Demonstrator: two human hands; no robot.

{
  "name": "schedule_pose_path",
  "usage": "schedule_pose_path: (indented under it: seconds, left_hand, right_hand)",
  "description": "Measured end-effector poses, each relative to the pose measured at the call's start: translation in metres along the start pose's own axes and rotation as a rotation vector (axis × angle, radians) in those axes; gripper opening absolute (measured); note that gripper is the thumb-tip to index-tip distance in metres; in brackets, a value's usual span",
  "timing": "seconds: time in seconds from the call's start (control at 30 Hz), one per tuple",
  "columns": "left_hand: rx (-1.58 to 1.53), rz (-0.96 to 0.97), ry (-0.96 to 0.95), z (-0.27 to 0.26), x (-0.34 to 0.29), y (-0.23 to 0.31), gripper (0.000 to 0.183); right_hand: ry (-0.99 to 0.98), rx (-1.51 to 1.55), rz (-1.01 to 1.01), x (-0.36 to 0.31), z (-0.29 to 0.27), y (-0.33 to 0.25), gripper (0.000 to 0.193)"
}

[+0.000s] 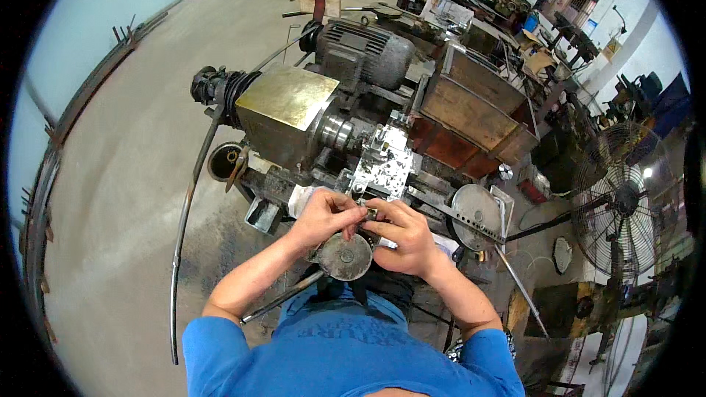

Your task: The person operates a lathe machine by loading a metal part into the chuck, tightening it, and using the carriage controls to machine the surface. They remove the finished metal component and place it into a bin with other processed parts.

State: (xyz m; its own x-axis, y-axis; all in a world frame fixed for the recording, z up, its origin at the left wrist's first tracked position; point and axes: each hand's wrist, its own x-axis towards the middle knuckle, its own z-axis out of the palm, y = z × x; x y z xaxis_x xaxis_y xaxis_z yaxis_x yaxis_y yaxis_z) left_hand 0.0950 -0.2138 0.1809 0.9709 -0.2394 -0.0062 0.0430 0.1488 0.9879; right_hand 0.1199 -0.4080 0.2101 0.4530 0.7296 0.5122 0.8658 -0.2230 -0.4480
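Note:
Both my hands meet over the front of a small metal lathe. My left hand pinches a small dark metal part from the left. My right hand grips the same part from the right, fingertips touching those of the left. Just below the hands sits a round grey handwheel. Beyond the fingers stands the shiny silver tool slide of the machine. The part itself is mostly hidden by my fingers.
A grey electric motor sits on top of the lathe, a brown metal tray to its right. A second round handwheel is right of my hands. A standing fan is at far right. A long bent bar rises left.

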Motion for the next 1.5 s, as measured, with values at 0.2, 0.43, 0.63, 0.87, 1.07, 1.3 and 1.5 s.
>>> schedule_pose_path:
  seconds: [0.2, 0.43, 0.63, 0.87, 1.07, 1.3, 1.5]
  left_hand:
    - [0.464, -0.073, 0.02, -0.036, 0.003, 0.005, 0.03]
    - [1.205, -0.098, 0.389, -0.135, -0.067, 0.059, 0.043]
    - [1.532, -0.463, 0.722, -0.219, -0.184, 0.024, 0.042]
    - [1.046, -0.592, 0.839, -0.207, -0.218, -0.049, 0.028]
    - [1.586, -0.611, 0.858, -0.242, -0.224, -0.072, 0.017]
    - [1.973, -0.536, 0.853, -0.378, -0.25, -0.043, 0.01]
    - [1.368, 0.265, 1.202, -0.322, -0.172, -0.061, 0.032]
  right_hand:
    - [-0.26, -0.125, -0.112, 0.034, 0.008, 0.015, 0.027]
    - [-0.405, -0.522, 0.115, 0.104, 0.023, 0.105, 0.019]
    - [-0.481, -0.54, 0.388, 0.126, 0.053, 0.13, 0.02]
    - [-0.283, -0.175, 0.706, 0.147, 0.049, 0.123, 0.033]
    - [-0.15, -0.098, 0.692, 0.156, 0.051, 0.126, 0.029]
    - [-0.179, -0.167, 0.697, 0.162, 0.056, 0.132, 0.029]
    - [0.102, -0.096, 0.353, 0.117, 0.019, 0.112, 0.023]
